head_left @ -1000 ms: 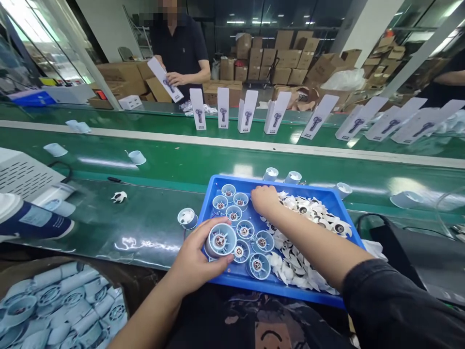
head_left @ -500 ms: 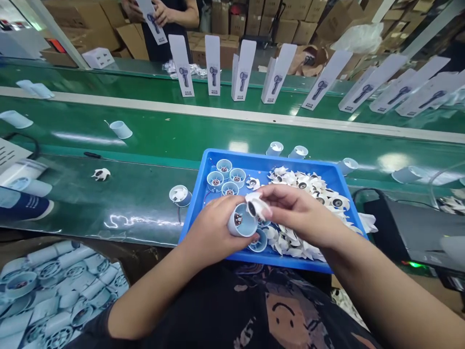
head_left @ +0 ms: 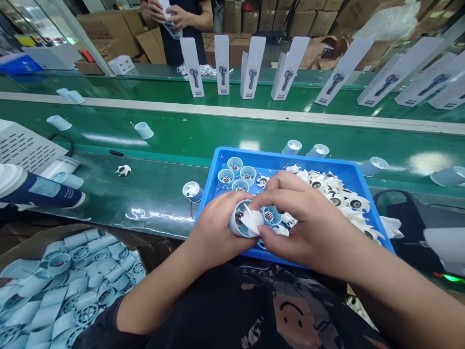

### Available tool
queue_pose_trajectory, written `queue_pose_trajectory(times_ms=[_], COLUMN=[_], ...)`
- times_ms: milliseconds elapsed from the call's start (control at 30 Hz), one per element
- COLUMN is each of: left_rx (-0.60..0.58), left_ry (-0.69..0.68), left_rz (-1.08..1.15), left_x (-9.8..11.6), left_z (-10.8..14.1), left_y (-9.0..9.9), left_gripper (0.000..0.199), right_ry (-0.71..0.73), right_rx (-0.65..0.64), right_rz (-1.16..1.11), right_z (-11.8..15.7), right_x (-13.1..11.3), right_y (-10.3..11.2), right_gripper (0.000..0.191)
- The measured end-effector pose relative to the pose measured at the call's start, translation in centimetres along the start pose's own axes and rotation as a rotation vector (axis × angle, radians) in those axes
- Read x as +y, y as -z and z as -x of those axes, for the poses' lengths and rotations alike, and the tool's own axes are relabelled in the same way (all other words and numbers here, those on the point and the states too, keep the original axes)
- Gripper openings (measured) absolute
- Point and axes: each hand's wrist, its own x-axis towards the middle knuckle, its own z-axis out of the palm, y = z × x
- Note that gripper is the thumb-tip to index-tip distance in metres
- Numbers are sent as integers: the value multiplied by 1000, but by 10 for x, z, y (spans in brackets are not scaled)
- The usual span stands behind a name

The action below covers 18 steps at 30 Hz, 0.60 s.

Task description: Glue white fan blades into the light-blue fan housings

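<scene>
Down into the mouth of the light-blue housing (head_left: 235, 226) has gone the white fan impeller (head_left: 253, 219); half a second ago it was up at the rim with its dark hub showing. Now its white blades face me, tilted, part of it still outside the opening, and the reddish-brown centre shows beside it. I have the housing clamped in my left hand (head_left: 218, 229), fingers and thumb closed round its side, with its mouth turned toward my right. My right hand (head_left: 303, 218) pinches the impeller between thumb and fingers.

Both are held above the near left part of the blue tray (head_left: 269, 155). Beyond my left hand, four open housings (head_left: 248, 175) stand close together in the tray, with a loose impeller (head_left: 262, 181) just to their right. Another housing (head_left: 271, 214) shows between my hands, and a heap of white impellers (head_left: 336, 195) fills the tray's right side.

Just outside the tray's left wall, a filled cup (head_left: 192, 191) rests on the green bench (head_left: 156, 186). Farther left lies a single impeller (head_left: 123, 170), near a thin black-handled tool (head_left: 116, 152). Low on my left, a large box holds piled blue housings (head_left: 72, 286). Across the green line, a row of open white cartons (head_left: 253, 72) stands upright, and a person's hands (head_left: 178, 18) hold another carton (head_left: 166, 10).
</scene>
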Motion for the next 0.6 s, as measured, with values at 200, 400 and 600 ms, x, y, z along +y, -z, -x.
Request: queue_pose_trajectory(times_ms=[200, 400, 600], left_rx=[55, 128, 261], left_ry=[-75, -34, 184], left_rz=[-154, -199, -263], left_x=[-1, -5, -49], left_z=[8, 14, 50], left_y=[-6, 0, 30], left_gripper=[25, 33, 47], right_ry=[-3, -13, -392], right_rx=[-112, 7, -150], right_rz=[186, -98, 263], right_z=[0, 11, -18], right_x=[2, 1, 66], right_y=[-19, -16, 15], right_gripper=[11, 19, 16])
